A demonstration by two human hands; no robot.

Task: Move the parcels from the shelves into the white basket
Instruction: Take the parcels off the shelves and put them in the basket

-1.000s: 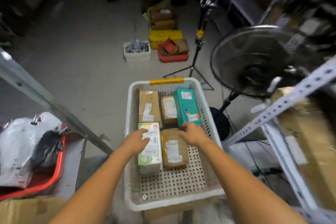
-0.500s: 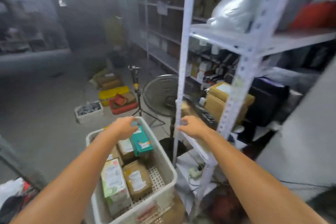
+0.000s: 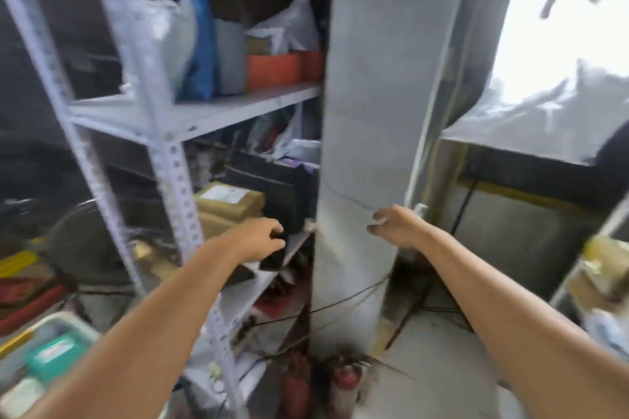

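Two brown taped parcels (image 3: 228, 206) are stacked on the lower level of the white metal shelf unit (image 3: 190, 119), behind its upright. My left hand (image 3: 259, 239) hovers just right of them, in front of a black box (image 3: 272, 187), fingers loosely curled and holding nothing. In front of the grey pillar (image 3: 371, 112), my right hand (image 3: 396, 226) hangs in the air with relaxed fingers and is empty. The white basket (image 3: 69, 320) shows only as a corner at the bottom left, with a teal box (image 3: 54, 354) inside it.
The upper shelf carries white and blue bags (image 3: 200, 44) and an orange bin (image 3: 274, 70). A black floor fan (image 3: 85, 241) stands left of the shelf. Cables and red fire extinguishers (image 3: 345, 381) lie at the pillar's foot. More racking with parcels (image 3: 599, 269) is at the right edge.
My view has swung right from the basket to the shelves and pillar. Both hands left the parcels in the basket and rose empty toward the lower shelf.
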